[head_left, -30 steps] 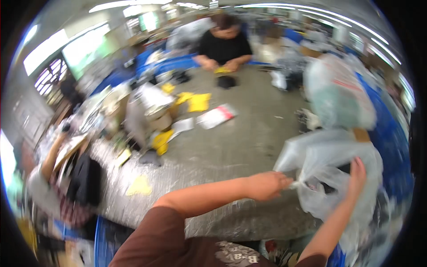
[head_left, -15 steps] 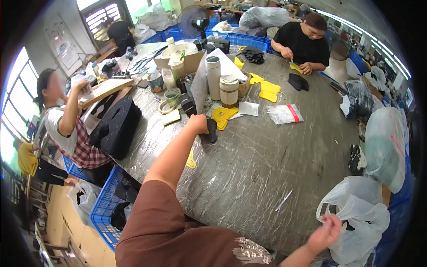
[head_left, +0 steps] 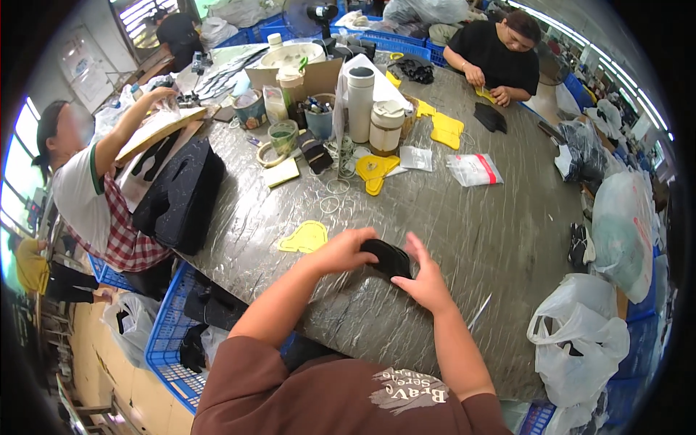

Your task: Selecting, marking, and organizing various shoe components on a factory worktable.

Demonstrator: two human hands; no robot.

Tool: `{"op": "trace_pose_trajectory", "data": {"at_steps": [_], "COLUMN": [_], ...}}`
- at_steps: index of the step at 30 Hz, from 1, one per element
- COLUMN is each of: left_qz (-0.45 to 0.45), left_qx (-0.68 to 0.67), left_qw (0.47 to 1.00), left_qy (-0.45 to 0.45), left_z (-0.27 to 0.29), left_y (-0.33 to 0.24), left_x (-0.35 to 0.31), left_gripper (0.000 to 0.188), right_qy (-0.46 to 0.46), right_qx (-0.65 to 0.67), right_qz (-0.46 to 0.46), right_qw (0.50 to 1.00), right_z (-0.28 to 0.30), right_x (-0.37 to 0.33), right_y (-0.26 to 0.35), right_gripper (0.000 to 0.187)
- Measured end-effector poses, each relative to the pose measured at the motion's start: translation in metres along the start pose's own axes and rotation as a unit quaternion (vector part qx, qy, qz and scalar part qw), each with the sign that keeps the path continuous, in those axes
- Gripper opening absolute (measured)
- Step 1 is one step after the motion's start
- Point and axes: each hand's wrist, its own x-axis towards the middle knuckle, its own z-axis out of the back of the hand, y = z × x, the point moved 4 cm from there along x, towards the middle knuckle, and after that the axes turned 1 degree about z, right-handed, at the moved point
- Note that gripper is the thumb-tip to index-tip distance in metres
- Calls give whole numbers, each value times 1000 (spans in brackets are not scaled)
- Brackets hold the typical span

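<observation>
A small stack of thin black cut pieces [head_left: 388, 259] is over the near middle of the table, tilted between my hands. My left hand [head_left: 348, 250] is closed on its left end, thumb and fingers pinching the edge. My right hand [head_left: 426, 279] is at the other side, thumb and fingers spread apart around the stack; the thumb tip seems to touch its lower edge. Left of my left hand lies a flat yellow pattern piece [head_left: 304, 237]. Farther off are another yellow piece [head_left: 377, 172] and a banded black bundle [head_left: 315, 154].
Cups, a white bottle [head_left: 359, 105] and a lidded tumbler [head_left: 386, 125] stand mid-table. Rubber bands [head_left: 335, 190] lie nearer. White plastic bags [head_left: 580, 326] hang at the right edge; a blue crate [head_left: 170, 348] is lower left. Co-workers sit at left and far right.
My left hand has come back toward me from beside the black bundle, bringing the black stack. My right hand has moved in from the plastic bag at the right to meet it.
</observation>
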Motion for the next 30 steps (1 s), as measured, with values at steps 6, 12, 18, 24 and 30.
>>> {"op": "trace_pose_trajectory", "data": {"at_steps": [6,12,18,24,30], "left_qz": [-175,157,16,-181,-122], "left_qx": [33,139,-71,107,60], "left_qw": [964,953,996,972,990], "left_qy": [-198,-220,-56,-109,-33], "left_z": [-30,-32,-91,-64,-119], "left_y": [5,-6,-31,-57,-47], "left_x": [-23,-53,-55,-42,-39], "left_gripper": [14,27,58,73,68], "right_qy": [80,-82,-20,44,-96], "right_qx": [96,131,93,-110,-126], "right_qz": [-145,-148,-145,19,-11], "right_qw": [981,977,985,993,987], "right_z": [-21,-13,-5,26,20], "right_x": [-28,-44,-56,-63,-88], "right_y": [-28,-41,-28,10,-8], "right_gripper": [41,31,41,30,24]}}
